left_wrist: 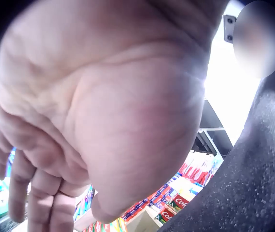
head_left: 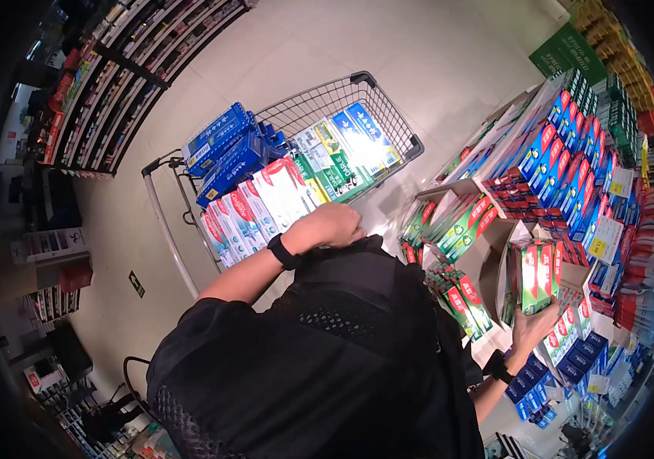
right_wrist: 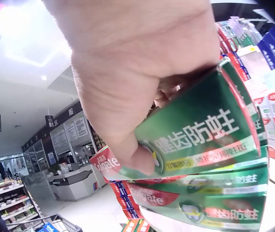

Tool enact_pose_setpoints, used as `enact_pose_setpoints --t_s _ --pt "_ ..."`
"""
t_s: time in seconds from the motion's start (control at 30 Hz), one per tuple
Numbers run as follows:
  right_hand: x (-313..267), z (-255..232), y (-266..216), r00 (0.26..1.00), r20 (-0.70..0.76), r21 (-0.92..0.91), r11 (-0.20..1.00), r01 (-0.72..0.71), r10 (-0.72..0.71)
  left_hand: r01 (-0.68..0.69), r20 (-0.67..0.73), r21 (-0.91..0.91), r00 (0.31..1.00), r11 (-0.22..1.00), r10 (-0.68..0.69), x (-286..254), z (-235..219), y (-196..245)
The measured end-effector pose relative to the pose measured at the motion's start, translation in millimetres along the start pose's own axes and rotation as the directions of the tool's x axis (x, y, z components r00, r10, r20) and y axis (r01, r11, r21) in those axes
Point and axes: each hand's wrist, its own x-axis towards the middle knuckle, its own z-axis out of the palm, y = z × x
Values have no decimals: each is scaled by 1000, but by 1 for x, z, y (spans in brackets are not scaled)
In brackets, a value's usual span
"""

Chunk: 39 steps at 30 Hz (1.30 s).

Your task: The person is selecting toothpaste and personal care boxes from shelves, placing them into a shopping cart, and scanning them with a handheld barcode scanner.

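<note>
My right hand [head_left: 533, 325] grips a small stack of green-and-red Colgate toothpaste boxes [head_left: 537, 271] at the display on the right. In the right wrist view the thumb [right_wrist: 140, 162] presses on the front of a green toothpaste box [right_wrist: 195, 128], and more such boxes sit right under it. The other fingers are mostly hidden behind the boxes. My left hand [head_left: 327, 226] hangs in front of my chest, close to the cart's near side. Its fingers [left_wrist: 43, 193] are loosely bent and hold nothing in the left wrist view.
A shopping cart [head_left: 361, 84] at front left carries white Colgate boxes [head_left: 273, 195], green Darlie boxes [head_left: 334, 168] and blue boxes [head_left: 235, 157]. Cardboard trays [head_left: 495, 245] with loose green boxes [head_left: 464, 229] stand beside tall toothpaste stacks [head_left: 556, 161]. Shelving [head_left: 124, 76] lines the far left.
</note>
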Motion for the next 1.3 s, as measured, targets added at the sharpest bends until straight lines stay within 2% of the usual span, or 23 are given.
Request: enact_pose_setpoints --t_s 0.07,0.13,0.2,0.23,0.27,0.3,0.33,0.37,0.4,0.47,0.5,0.53,0.6,0.7,0.8,0.83,0.87,0.93,1.03,1.17,1.2,1.23,1.3 --pt "-3 -1 3 997 -52 39 997 60 -58 -7 -11 -12 1000 1000 7 2 -4 3" --pt "-1 -21 -22 993 -73 30 995 96 -94 -82 -63 -2 995 997 82 11 -14 7" --pt "4 -36 -50 995 -68 20 997 81 -79 -127 -86 16 988 992 128 21 -31 19" --pt "7 -45 -65 995 -7 58 993 104 -104 -170 -93 44 980 984 174 26 -42 29" --pt "11 -54 -82 990 53 97 987 125 -131 -302 -259 40 917 952 302 27 -53 50" --pt "18 -66 -112 969 153 76 980 182 -192 -427 -416 59 811 902 411 29 -58 68" --pt "20 -63 -115 967 101 72 971 228 -235 -384 -352 29 860 923 369 34 -58 70" --pt "28 -58 -125 936 128 108 943 315 -327 -472 -452 23 781 881 430 41 -58 84" --pt "37 -55 -147 896 159 149 907 394 -415 -599 -550 141 615 788 565 43 -68 107" --pt "46 -52 -165 853 235 211 881 423 -466 -561 -481 211 653 800 585 52 -60 114" --pt "60 -47 -191 778 241 260 811 524 -580 -556 -496 210 648 804 578 60 -55 116" --pt "67 -47 -196 764 255 277 802 529 -592 -534 -476 287 641 795 602 68 -47 117" --pt "76 -35 -215 651 221 280 686 671 -727 -509 -455 359 636 783 623 78 -35 118" --pt "75 -30 -222 626 254 291 676 677 -737 -433 -343 318 776 843 528 80 -28 118" --pt "85 -23 -230 604 294 297 672 679 -741 -405 -403 263 779 876 481 94 -33 110" --pt "90 -18 -233 591 262 325 647 690 -763 -414 -455 291 733 863 505 93 -33 110" --pt "96 -15 -236 578 230 352 621 700 -783 -414 -457 287 733 864 503 94 -34 107" --pt "101 -8 -248 562 203 377 594 711 -802 -366 -457 232 777 901 433 95 -37 94" --pt "106 5 -262 489 192 409 522 748 -851 -308 -480 209 794 928 372 95 -40 72" --pt "108 -8 -257 576 120 300 583 755 -808 -253 -551 48 800 966 236 86 -61 16" --pt "108 -13 -250 609 70 284 601 747 -790 -158 -493 5 858 987 140 83 -79 -2" --pt "107 -17 -241 653 73 318 638 702 -754 -84 -486 2 871 996 75 82 -95 -26" --pt "102 -23 -228 730 72 356 701 617 -679 -22 -575 -46 818 999 -9 95 -116 -88"
